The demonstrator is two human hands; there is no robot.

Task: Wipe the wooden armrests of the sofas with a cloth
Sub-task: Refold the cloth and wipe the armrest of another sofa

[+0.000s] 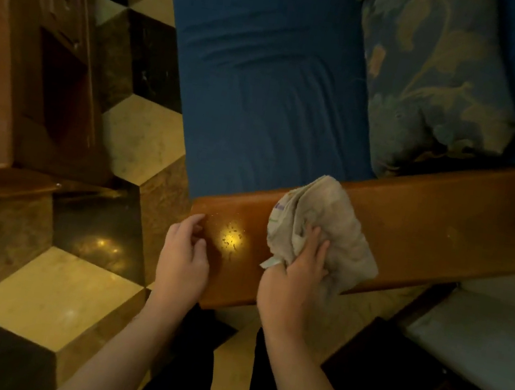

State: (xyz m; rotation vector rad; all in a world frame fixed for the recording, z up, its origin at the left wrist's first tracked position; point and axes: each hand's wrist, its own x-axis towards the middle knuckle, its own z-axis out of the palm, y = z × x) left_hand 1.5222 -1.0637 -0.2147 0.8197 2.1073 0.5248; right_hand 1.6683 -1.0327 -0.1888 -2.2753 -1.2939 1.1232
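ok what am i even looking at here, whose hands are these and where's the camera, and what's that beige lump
There is no machine here. A person wears one camera on their head, looking down, so the two arms reaching in from the bottom are their own.

The long brown plank across the middle is a sofa's wooden armrest. Beyond it lie the blue seat cushion and a flowered pillow. The checked floor is on the left.

The beige lump is a crumpled cloth. The right hand grips it against the armrest. The left hand holds nothing, fingers loosely bent at the armrest's end, beside a bright light reflection.
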